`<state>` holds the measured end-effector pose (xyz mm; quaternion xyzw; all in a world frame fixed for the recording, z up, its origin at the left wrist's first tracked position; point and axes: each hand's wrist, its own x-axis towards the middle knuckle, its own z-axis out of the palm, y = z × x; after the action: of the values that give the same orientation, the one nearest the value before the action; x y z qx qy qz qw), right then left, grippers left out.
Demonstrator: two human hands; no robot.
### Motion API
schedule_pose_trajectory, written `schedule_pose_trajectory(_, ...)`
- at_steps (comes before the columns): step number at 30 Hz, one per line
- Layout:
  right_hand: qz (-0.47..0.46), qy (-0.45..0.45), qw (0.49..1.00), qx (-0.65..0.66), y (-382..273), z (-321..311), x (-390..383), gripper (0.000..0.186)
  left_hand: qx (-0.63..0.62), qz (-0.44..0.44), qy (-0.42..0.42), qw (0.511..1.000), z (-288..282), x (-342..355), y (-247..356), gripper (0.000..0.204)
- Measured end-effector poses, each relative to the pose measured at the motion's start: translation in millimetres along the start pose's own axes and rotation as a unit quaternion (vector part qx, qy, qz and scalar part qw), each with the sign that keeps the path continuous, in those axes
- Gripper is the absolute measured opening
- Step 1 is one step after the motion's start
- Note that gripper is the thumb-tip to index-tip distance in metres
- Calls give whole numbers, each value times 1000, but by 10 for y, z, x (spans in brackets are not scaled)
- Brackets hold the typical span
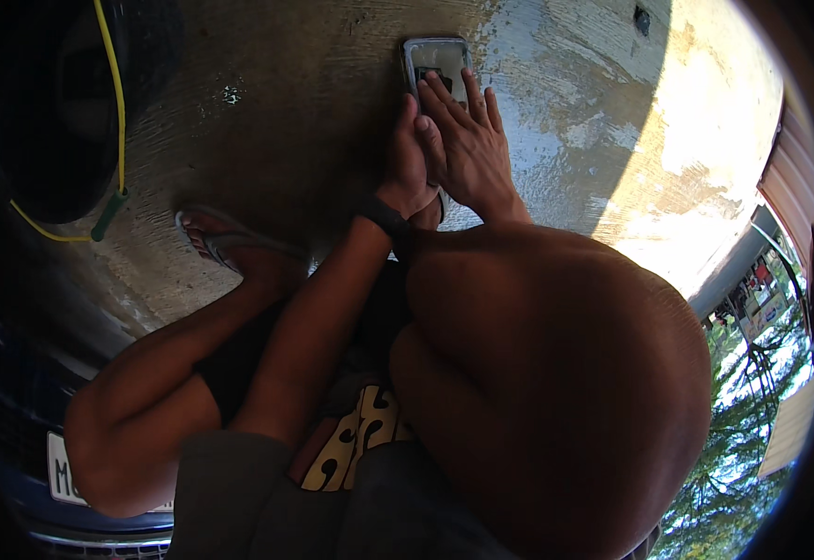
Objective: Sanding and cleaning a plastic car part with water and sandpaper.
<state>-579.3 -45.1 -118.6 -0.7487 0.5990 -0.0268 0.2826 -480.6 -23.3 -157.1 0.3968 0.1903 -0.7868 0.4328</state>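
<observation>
In front of my bent knees, a phone-like slab [441, 58] with a grey rim and a shiny face shows its far end. A dark shape is mirrored in that face. My right hand [470, 154] lies over the near part, back up, with its fingers stretched and spread across the face. Along the near left edge, my left hand [407, 161] is closed about the slab, its other fingers hidden. The hands touch each other and cover the near half. A dark band [384, 215] circles my left wrist. Whether the slab touches the floor, I cannot tell.
Rough, partly wet concrete floor [556, 121] spreads around, with bright sunlight at the right. A yellow cord [119, 103] with a green sleeve [109, 215] hangs beside a dark rounded object at the left. A dark blue vehicle [15, 439] with a plate stands at the lower left.
</observation>
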Motion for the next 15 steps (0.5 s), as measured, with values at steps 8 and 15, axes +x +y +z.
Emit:
schedule_pose_trajectory(8,-18,30,999,-20,161,15,337,51,3,-13,7,1000,216,10,-4,71)
schedule_pose_trajectory(15,-25,-7,999,-45,124,-114,-51,50,6,-71,-10,997,140,-15,24,71)
